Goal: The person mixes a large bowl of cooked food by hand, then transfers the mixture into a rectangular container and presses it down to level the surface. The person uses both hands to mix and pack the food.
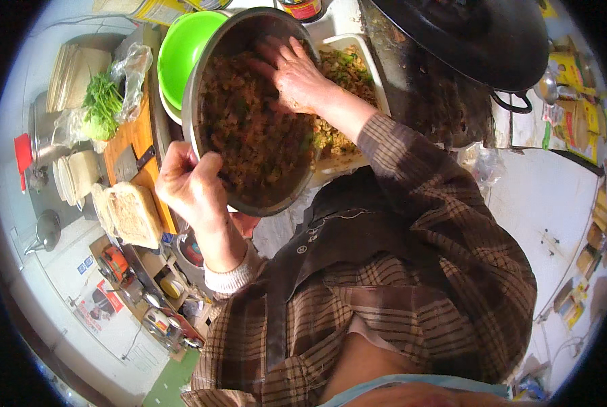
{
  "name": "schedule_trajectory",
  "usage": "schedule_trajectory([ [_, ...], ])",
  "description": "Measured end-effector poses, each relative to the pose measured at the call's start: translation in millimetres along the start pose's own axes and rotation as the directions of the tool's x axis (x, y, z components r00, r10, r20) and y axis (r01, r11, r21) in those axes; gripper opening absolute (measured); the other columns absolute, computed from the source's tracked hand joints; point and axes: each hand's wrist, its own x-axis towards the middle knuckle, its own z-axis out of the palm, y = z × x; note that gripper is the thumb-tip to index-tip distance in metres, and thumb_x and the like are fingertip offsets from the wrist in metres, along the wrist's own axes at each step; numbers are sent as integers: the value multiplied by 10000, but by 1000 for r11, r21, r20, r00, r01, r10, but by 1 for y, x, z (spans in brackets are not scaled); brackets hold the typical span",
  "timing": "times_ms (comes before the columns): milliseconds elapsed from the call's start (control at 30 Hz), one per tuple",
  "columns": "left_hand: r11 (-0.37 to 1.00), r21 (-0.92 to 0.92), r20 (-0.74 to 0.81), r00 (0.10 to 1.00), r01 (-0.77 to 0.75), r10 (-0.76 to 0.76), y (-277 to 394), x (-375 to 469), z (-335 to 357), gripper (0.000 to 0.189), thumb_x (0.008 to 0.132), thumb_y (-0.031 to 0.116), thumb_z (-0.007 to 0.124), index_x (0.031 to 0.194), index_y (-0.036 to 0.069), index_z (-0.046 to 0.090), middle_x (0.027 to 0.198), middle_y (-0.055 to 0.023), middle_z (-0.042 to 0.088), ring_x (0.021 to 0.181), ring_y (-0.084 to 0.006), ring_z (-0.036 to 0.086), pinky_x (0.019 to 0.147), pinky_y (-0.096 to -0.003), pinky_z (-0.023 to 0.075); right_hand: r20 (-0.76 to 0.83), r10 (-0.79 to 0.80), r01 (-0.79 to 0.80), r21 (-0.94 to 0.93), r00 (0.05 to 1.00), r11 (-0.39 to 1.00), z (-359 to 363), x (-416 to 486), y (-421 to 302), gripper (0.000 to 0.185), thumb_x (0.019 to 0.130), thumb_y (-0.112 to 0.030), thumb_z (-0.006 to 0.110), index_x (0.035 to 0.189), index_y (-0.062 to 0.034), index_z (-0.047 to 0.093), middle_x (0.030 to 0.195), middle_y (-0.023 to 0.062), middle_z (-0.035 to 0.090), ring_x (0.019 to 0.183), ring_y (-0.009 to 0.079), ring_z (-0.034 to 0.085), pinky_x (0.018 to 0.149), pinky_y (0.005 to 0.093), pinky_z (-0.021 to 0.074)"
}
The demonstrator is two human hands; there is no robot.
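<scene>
A large round metal bowl [193, 109] is tilted in front of me, with a dark brown chopped food mixture [257, 137] flecked with green inside. My left hand [194, 180] grips the bowl's near left rim, fingers curled over it. My right hand [295, 76] reaches into the bowl with its fingers spread at the upper side of the mixture; its fingertips lie in shade. Beside and partly under the bowl stands a white rectangular tub [379, 84] holding a lighter chopped mixture with green bits. A bright green plastic bowl [181, 56] sits against the metal bowl's left side.
On the left, a wooden cutting board [168, 208] carries a cleaver [128, 164], leafy greens [102, 102] and a pale block-like food [133, 213]. A large black wok [471, 40] is at the upper right. A jar [303, 9] stands beyond the metal bowl.
</scene>
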Motion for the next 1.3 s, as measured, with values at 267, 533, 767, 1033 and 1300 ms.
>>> schedule_trajectory([
  [267,994,-99,-77,996,44,-52,-4,0,-3,158,577,-79,505,552,53,421,559,59,414,526,-24,322,501,-159,250,334,223,-226,-30,916,974,9,-47,21,564,629,-178,688,1154,-125,487,1293,123,362,1212,322,315,1002,488,243],
  [533,996,-86,-110,994,0,-10,3,1,-16,178,575,-80,497,545,66,399,570,57,414,543,-26,319,516,-167,228,77,395,-401,78,915,913,-1,-117,32,667,690,-98,629,1293,-113,343,1344,212,245,1217,370,288,980,458,305],
  [767,996,-87,-118,993,23,-33,12,-5,-18,155,579,-75,501,570,58,421,606,35,458,575,-38,356,576,-173,288,349,492,-551,89,798,830,56,-88,40,876,712,-33,614,1378,-57,44,1348,271,215,1243,379,276,1020,398,302],
  [1033,994,-106,-110,994,5,-17,13,-14,-17,171,587,-76,506,557,64,412,581,48,425,557,-32,340,544,-167,271,-41,410,-408,49,911,912,12,-80,40,206,863,-167,493,977,-15,572,960,50,588,836,170,551,739,263,449],
  [1300,984,-179,-25,1000,-23,18,8,-20,-10,170,579,-71,506,552,58,398,565,55,406,538,-26,315,510,-164,249,-18,50,-48,119,999,992,-1,-10,11,456,715,-288,620,1026,33,531,1052,171,508,1023,306,463,874,384,361],
])
